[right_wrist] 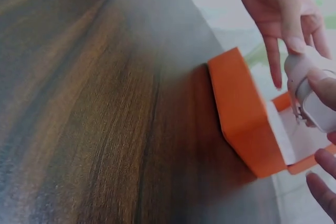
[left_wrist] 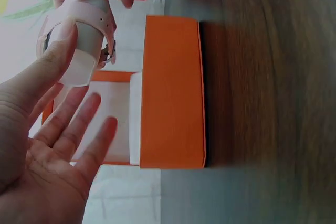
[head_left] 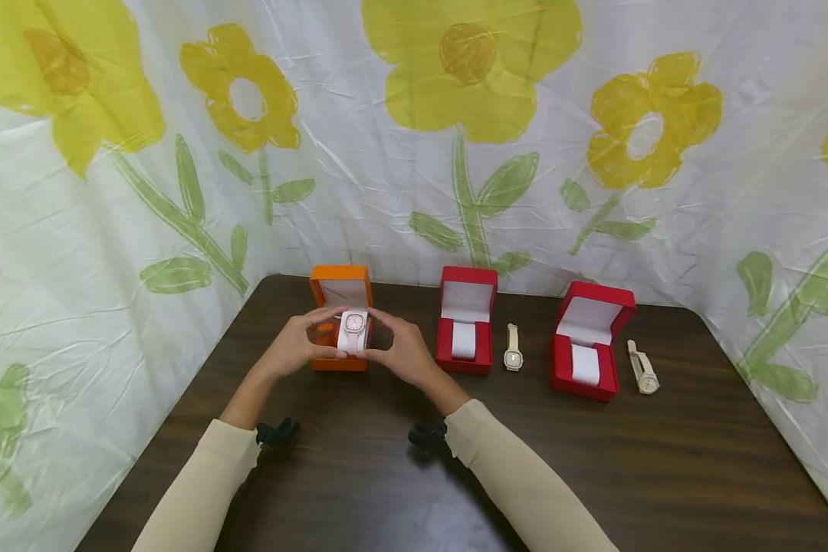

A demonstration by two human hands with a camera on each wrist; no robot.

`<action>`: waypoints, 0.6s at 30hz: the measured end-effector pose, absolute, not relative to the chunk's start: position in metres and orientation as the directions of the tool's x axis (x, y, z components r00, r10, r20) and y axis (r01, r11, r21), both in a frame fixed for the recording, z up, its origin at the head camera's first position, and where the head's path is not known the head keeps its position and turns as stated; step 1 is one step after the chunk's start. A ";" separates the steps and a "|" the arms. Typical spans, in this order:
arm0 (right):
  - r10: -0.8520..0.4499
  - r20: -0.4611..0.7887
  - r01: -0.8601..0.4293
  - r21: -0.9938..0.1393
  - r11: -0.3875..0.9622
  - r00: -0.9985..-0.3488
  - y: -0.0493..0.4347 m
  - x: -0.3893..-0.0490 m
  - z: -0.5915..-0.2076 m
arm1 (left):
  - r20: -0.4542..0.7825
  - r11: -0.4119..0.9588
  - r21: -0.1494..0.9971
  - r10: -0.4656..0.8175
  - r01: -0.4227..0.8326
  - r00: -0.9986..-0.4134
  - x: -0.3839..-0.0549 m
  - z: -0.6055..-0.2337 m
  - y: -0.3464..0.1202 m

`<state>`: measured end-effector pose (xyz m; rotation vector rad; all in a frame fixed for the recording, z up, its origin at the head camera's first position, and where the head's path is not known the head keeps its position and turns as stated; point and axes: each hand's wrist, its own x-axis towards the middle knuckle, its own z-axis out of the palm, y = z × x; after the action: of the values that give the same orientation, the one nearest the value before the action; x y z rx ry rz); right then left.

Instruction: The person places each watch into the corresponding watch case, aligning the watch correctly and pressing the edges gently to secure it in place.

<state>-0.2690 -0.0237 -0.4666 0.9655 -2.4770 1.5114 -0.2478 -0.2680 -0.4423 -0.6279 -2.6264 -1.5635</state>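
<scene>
A watch with a pink strap and pale square face is wrapped round a white cushion. My left hand pinches the cushion from the left, its thumb on the strap and other fingers spread in the left wrist view. On the opposite side my right hand grips it between thumb and fingers. Both hands hold the cushion above an orange watch box, whose lid stands raised behind. In the right wrist view the watch's buckle hangs beside the cushion, over the box's front wall.
Two red watch boxes, one in the middle and one to the right, stand with lids up and white cushions inside. Beside them lie a gold-toned watch and a cream-strapped watch. A flowered curtain backs the dark table.
</scene>
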 end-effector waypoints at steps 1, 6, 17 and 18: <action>-0.472 0.367 -0.545 -0.772 0.326 -0.802 -0.025 -0.270 -0.467 | 0.213 0.428 0.835 0.326 0.345 -0.921 -0.249 -0.442 -0.269; -0.476 0.336 -0.539 -0.743 0.397 -0.813 -0.031 -0.274 -0.467 | 0.172 0.492 0.810 0.323 0.320 -0.931 -0.249 -0.438 -0.274; -0.481 0.298 -0.524 -0.722 0.451 -0.824 -0.043 -0.280 -0.471 | 0.160 0.547 0.772 0.325 0.323 -0.932 -0.259 -0.450 -0.287; -0.484 0.298 -0.527 -0.719 0.452 -0.823 -0.044 -0.281 -0.471 | 0.160 0.548 0.772 0.324 0.323 -0.932 -0.260 -0.451 -0.288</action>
<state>-0.2807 -0.0442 -0.4713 0.9176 -2.6342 1.3328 -0.2599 -0.2879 -0.4508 -0.5774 -2.7647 -1.3780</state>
